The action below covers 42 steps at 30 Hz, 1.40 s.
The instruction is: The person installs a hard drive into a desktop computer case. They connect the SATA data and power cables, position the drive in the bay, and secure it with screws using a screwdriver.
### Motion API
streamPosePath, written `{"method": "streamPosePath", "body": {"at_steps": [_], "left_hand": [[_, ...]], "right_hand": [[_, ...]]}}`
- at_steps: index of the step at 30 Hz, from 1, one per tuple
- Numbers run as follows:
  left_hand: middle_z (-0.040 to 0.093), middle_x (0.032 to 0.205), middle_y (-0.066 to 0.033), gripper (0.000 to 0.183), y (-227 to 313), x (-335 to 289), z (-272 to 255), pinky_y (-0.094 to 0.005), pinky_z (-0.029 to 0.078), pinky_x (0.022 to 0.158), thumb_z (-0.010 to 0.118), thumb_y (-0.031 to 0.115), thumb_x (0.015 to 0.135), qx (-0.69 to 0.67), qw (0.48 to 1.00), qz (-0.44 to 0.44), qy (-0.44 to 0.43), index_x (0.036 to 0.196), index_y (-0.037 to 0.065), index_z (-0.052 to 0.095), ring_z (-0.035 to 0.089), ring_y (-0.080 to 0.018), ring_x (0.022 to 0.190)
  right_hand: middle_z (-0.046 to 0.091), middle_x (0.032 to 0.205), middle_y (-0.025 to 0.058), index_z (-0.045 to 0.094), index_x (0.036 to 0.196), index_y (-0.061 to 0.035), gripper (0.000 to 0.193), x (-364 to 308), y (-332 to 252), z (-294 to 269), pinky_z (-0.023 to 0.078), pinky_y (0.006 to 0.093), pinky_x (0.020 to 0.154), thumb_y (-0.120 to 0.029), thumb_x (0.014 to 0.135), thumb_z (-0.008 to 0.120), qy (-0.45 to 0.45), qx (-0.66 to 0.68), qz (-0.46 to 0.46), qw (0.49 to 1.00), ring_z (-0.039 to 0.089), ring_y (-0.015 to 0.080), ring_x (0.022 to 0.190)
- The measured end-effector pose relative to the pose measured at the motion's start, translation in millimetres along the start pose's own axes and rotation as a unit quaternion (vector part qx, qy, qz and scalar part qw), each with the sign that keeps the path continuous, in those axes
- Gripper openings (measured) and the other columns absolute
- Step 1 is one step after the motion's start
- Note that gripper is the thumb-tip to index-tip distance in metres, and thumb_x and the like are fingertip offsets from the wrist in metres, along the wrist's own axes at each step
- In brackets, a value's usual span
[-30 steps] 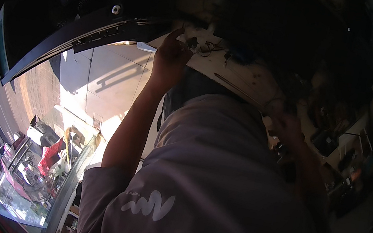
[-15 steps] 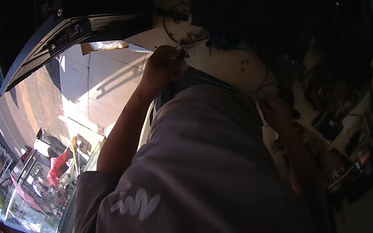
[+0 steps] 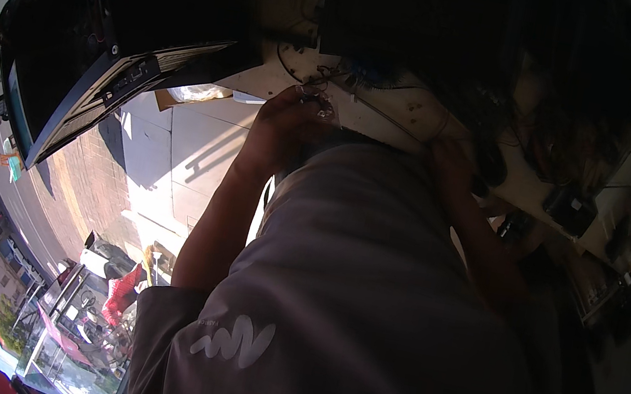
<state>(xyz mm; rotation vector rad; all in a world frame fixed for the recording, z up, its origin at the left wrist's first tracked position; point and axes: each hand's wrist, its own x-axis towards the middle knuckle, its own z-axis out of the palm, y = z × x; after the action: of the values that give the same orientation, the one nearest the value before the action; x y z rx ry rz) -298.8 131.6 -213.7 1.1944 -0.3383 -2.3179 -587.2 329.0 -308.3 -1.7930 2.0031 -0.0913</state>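
Note:
My left hand (image 3: 287,129) is at the near edge of the worktable (image 3: 395,127). Its fingers are closed on a small clear, crinkled piece (image 3: 324,107) that glints and looks like plastic; dark bits show at it. To the right, my right hand (image 3: 447,168) rests low at the same edge in deep shadow, and its fingertips are too dark to make out. A thin straight strip or rod (image 3: 384,116) runs across the tabletop between the hands. Just beyond my left hand lies a thin dark cable (image 3: 288,66).
A bristly dark bundle (image 3: 371,73) lies farther back. On the right are a dark box (image 3: 571,210) and shadowed clutter. At the left stands an open laptop-like panel (image 3: 130,76), above sunlit floor tiles (image 3: 198,147). A glass case (image 3: 73,348) stands lower left.
My left hand has shifted slightly right, and the clear piece in it shows more. My right hand has moved a little left and up. The view has tilted slightly.

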Motion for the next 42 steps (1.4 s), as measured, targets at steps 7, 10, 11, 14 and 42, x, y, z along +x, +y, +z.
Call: {"method": "streamPosePath", "body": {"at_steps": [7,10,11,14,42], "left_hand": [[0.068,0.102,-0.0124,0.018,16,-11,33,-0.0312,0.055,0.074,0.058,0.01,0.097,0.11,0.993,0.031,0.039,0.111,0.0,0.06,0.07,-0.024,0.088],[0.069,0.106,-0.0136,0.018,22,-17,46,-0.0322,0.056,0.077,0.056,0.009,0.098,0.08,0.996,0.035,0.013,0.112,-0.001,0.06,0.071,-0.0249,0.088],[0.068,0.104,-0.0133,0.02,23,-19,50,-0.0319,0.056,0.076,0.058,0.01,0.098,0.084,0.996,0.038,0.01,0.113,-0.002,0.06,0.07,-0.024,0.088],[0.068,0.099,-0.0119,0.024,24,-23,60,-0.0303,0.056,0.075,0.062,0.01,0.095,0.103,0.993,0.058,0.012,0.115,-0.004,0.061,0.069,-0.0208,0.087],[0.062,0.087,-0.0148,0.005,54,-48,47,-0.0389,0.051,0.066,0.06,0.0,0.09,0.641,0.624,0.441,-0.071,0.095,0.0,0.063,0.062,-0.0348,0.076]], "right_hand": [[0.065,0.089,0.0135,0.066,0.095,-0.0023,0.021,25,-22,-56,0.054,0.0389,0.075,-0.022,0.088,0.069,-0.094,0.016,0.005,0.995,0.066,0.0308,0.082],[0.066,0.084,0.0124,0.067,0.097,0.0006,0.021,55,-91,-125,0.053,0.0333,0.07,-0.019,0.091,0.069,0.003,0.336,0.06,0.94,0.066,0.0245,0.074],[0.066,0.084,0.0114,0.067,0.097,0.0014,0.02,66,-112,-138,0.053,0.031,0.068,-0.017,0.091,0.069,0.011,0.484,0.077,0.871,0.066,0.0206,0.073],[0.067,0.085,0.0092,0.068,0.095,0.0013,0.015,93,-155,-153,0.051,0.0286,0.066,-0.013,0.09,0.07,-0.006,0.663,0.076,0.745,0.066,0.0158,0.076],[0.061,0.081,0.0135,0.061,0.082,0.0001,0.006,132,-181,-207,0.048,0.0404,0.059,-0.003,0.083,0.066,-0.072,0.272,-0.275,0.919,0.061,0.0325,0.069]]}}
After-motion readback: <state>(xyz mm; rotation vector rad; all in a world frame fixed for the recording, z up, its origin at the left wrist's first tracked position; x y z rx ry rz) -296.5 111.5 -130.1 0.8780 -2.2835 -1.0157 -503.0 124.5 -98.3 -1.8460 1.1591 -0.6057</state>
